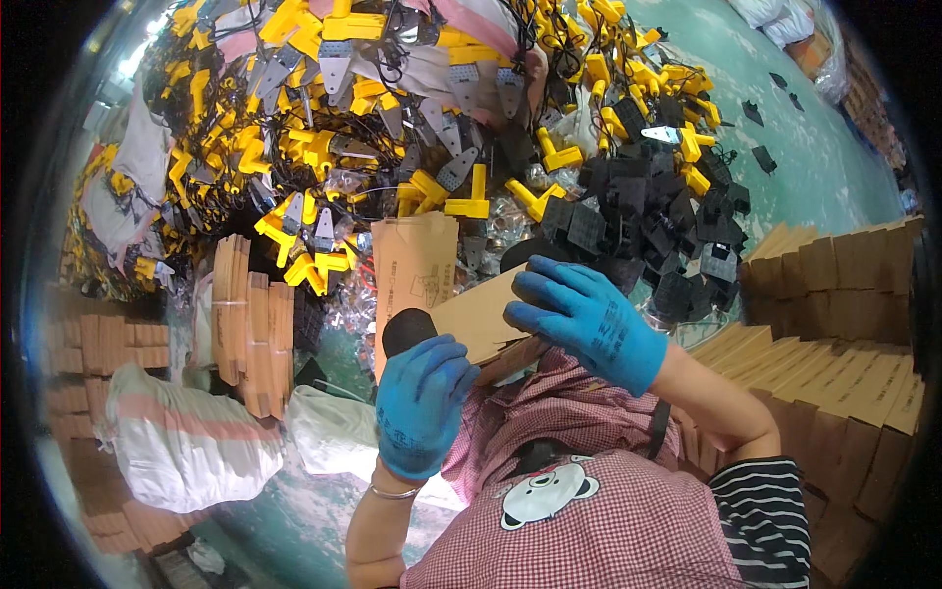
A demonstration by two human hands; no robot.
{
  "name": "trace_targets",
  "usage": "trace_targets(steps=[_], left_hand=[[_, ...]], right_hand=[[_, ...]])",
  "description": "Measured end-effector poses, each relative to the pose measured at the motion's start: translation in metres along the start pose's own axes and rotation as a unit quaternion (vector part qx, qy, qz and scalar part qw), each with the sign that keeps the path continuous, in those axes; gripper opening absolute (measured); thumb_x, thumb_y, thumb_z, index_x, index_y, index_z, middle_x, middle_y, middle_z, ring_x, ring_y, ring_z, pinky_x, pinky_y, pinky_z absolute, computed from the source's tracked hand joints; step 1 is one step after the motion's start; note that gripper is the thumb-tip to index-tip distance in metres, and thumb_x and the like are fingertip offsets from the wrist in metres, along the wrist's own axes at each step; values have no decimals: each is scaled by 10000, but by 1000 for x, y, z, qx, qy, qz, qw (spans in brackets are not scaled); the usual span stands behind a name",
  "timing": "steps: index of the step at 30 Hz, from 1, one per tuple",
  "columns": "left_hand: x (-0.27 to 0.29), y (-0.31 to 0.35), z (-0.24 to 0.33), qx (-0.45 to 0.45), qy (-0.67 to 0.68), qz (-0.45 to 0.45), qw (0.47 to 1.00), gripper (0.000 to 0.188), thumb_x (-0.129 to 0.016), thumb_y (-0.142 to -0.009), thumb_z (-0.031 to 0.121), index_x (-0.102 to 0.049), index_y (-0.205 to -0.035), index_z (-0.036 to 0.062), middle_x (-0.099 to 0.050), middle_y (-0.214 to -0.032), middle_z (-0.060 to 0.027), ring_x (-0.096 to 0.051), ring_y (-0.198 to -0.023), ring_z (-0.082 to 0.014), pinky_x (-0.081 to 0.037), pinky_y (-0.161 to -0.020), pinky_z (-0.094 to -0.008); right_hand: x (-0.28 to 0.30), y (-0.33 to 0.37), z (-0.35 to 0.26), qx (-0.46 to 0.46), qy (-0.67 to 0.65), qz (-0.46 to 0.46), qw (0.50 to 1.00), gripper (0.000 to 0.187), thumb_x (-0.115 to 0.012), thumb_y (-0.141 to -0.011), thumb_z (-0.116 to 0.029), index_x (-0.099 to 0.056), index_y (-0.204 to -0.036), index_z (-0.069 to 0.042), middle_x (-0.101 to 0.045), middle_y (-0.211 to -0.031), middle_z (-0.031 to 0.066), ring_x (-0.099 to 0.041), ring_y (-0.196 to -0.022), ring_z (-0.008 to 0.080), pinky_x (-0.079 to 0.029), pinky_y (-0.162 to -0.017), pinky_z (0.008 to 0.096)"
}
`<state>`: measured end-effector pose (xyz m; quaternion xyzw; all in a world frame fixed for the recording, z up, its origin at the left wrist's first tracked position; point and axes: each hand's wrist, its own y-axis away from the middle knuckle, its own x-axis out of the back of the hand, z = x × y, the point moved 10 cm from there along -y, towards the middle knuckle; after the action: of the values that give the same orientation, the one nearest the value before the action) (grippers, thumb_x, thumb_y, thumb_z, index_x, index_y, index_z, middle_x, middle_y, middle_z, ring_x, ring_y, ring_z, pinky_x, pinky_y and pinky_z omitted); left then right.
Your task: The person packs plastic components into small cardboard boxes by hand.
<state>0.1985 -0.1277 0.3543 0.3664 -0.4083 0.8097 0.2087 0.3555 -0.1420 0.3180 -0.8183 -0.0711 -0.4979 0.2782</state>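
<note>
A long, narrow brown cardboard box (481, 314) is tilted across my lap, held between my two blue-gloved hands. At its left end my left hand (424, 407) has its fingers curled against the cardboard, just below a dark rounded piece (408, 332). My right hand (594, 324) grips the opposite end, its fingers bent over the edge. Beyond that end shows a second dark rounded piece (530, 254); I cannot tell whether either piece belongs to the box. Behind the box stands a printed cardboard carton (414, 265).
Yellow-handled tools (314, 147) with grey metal plates and black cords form a large heap ahead. Black plastic parts (628, 221) lie piled at its right. Flat cardboard boxes (834, 383) are stacked at my right, more bundles (250, 324) at left, near a white sack (191, 437).
</note>
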Motion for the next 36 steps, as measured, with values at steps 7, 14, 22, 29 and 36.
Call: trace_targets(steps=[7,14,22,29,36], left_hand=[[-17,12,8,13,-6,50,999,311,-790,-779,-48,-645,-1042,32,-689,-1093,-109,-675,-1049,-341,-527,-875,-408],[-21,21,16,-47,18,-117,992,383,-752,-807,165,-637,-1143,23,-655,-1235,-146,-609,-1193,-367,-471,-1007,-533],[-36,-36,21,-44,28,-213,976,237,-793,-783,187,-682,-975,103,-669,-1103,-59,-641,-877,-293,-475,-766,-446],[-26,-28,-1,-6,31,-2,1000,158,-756,-830,62,-644,-940,41,-655,-1106,-94,-639,-897,-240,-506,-830,-366],[-59,-3,-22,244,258,26,935,173,-668,-911,26,-676,-1083,20,-688,-1067,-116,-680,-990,-241,-532,-873,-333]], right_hand=[[-5,9,9,-6,-4,-7,1000,511,-635,-807,-98,-576,-1313,-137,-549,-1375,146,-499,-1336,378,-428,-1107,480],[-6,16,1,-2,12,-3,1000,531,-651,-791,-100,-580,-1314,-151,-547,-1376,120,-498,-1336,362,-420,-1108,488],[6,67,-54,-49,53,205,976,203,-804,-724,-212,-760,-919,-244,-656,-1015,-37,-615,-1012,199,-503,-897,420],[-32,93,-34,-280,-293,164,900,266,-820,-793,-119,-740,-1047,-116,-691,-895,43,-669,-786,228,-528,-679,313],[-74,119,-33,-513,-646,173,539,197,-726,-912,-52,-617,-1045,45,-692,-952,96,-701,-845,154,-593,-754,305]])
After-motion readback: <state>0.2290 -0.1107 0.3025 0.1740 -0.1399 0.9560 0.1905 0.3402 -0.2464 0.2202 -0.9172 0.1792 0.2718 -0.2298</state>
